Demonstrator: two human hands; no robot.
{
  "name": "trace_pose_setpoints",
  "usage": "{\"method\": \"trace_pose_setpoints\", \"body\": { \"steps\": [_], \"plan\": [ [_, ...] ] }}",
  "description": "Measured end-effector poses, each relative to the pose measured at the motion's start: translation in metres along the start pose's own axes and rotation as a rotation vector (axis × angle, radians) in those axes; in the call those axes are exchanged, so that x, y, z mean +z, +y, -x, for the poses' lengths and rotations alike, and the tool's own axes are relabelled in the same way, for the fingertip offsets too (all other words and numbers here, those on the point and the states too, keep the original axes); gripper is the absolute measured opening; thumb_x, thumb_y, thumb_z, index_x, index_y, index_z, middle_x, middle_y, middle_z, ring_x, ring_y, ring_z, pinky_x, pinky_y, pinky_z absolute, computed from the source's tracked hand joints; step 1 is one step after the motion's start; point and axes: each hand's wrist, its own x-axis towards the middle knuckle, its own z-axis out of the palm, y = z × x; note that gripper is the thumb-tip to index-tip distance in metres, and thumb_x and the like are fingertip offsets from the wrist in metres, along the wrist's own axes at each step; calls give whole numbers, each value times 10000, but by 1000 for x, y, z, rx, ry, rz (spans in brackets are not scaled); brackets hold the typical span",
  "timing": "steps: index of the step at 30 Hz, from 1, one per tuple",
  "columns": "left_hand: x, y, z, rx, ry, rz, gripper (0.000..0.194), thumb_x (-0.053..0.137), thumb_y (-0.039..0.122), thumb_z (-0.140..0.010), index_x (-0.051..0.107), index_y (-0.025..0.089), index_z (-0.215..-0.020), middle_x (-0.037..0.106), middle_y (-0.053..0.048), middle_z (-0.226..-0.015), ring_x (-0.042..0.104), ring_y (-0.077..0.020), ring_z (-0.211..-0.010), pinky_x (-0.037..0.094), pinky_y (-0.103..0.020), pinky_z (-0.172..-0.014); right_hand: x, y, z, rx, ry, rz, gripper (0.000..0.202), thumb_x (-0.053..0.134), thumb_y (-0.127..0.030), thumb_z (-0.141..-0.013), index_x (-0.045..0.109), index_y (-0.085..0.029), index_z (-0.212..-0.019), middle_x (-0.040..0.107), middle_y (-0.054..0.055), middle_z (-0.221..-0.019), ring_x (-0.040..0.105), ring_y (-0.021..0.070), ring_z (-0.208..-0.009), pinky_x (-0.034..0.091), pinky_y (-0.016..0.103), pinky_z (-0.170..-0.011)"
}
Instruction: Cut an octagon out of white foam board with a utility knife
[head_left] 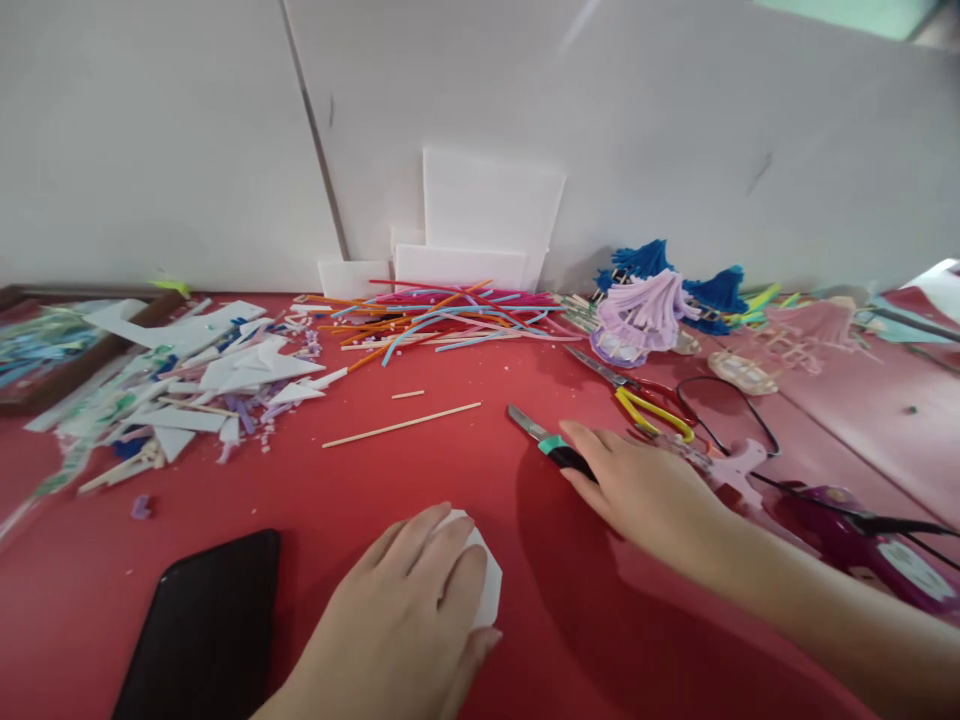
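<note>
My left hand [424,590] lies over a small white foam board piece [489,590] with angled corners, its fingers curled across the top and the thumb at the near edge. Part of that piece is hidden under the fingers. Farther right, my right hand [637,480] has its fingers around the black and green handle of a utility knife [553,445]. The knife lies low over the red table, its blade out and pointing to the far left. Between the hands and the back wall lie a thin wooden stick [401,425] and a short stick piece [407,394].
Pliers [652,412] and scissors [600,368] lie beyond my right hand, near a purple glue gun [862,540] with a cable. Foam scraps [255,370] heap at left, behind a black phone [206,625]. Pipe cleaners [450,315] and fuzzy models [641,310] line the back.
</note>
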Motion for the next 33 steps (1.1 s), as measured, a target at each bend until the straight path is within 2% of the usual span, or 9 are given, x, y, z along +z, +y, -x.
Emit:
{"method": "trace_pose_setpoints", "body": {
  "steps": [2,5,8,10,14,20,25,27,33],
  "plan": [
    [8,3,4,40,63,-36,311,396,280,-952,645,185,-1111,696,-49,-1118,622,-260,-1052,533,-402,-869,9,1,7,-43,-24,-46,450,466,-186,-921,478,-125,-1367,681,169,-1075,698,324,-901,545,414,-698],
    [18,5,15,26,114,-107,325,381,296,-977,640,185,-1140,689,-48,-1159,609,-266,-1103,519,-392,-897,16,-1,17,-115,-68,-265,509,497,-161,-844,487,-138,-1352,691,156,-1092,688,319,-961,540,425,-774],
    [23,5,24,56,90,-177,406,412,399,-968,595,154,-1236,660,-72,-1238,600,-292,-1135,540,-378,-872,15,-7,32,-223,-94,-537,485,472,-153,-816,515,-158,-1300,716,126,-1051,704,271,-911,549,379,-763],
    [24,5,27,94,67,-215,459,421,437,-953,570,142,-1271,652,-84,-1256,611,-303,-1123,560,-371,-838,13,-12,44,-266,-68,-632,493,445,-139,-804,509,-159,-1292,718,125,-1051,710,266,-897,558,376,-741],
    [25,5,25,133,68,-257,456,426,384,-936,546,128,-1295,660,-115,-1237,640,-308,-1080,571,-379,-827,6,-22,60,-265,-37,-713,483,421,-129,-807,506,-197,-1278,693,130,-1124,708,248,-911,574,356,-720],
    [29,3,27,115,91,-223,402,422,310,-920,593,108,-1223,676,-118,-1209,652,-317,-1062,586,-376,-795,2,-29,55,-227,-186,-770,429,460,-142,-831,538,-170,-1251,665,146,-1193,663,263,-1056,558,394,-852],
    [30,3,28,150,86,-269,377,443,233,-903,599,89,-1215,680,-119,-1203,658,-321,-1055,600,-365,-777,3,-30,50,-247,-242,-803,474,521,-262,-917,468,-253,-1389,579,94,-1369,574,259,-1216,484,433,-997],
    [31,4,28,150,75,-275,383,426,215,-903,593,96,-1226,673,-125,-1215,651,-327,-1070,603,-374,-777,0,-30,49,-288,-255,-818,497,511,-246,-927,446,-282,-1418,562,67,-1396,556,245,-1241,465,428,-1024],
    [32,4,29,171,-6,-267,428,409,196,-897,545,81,-1286,619,-157,-1292,605,-334,-1149,588,-399,-838,-14,-35,43,-341,-260,-900,499,523,-164,-896,510,-265,-1384,588,54,-1373,571,222,-1228,442,396,-1051]
  ]
}}
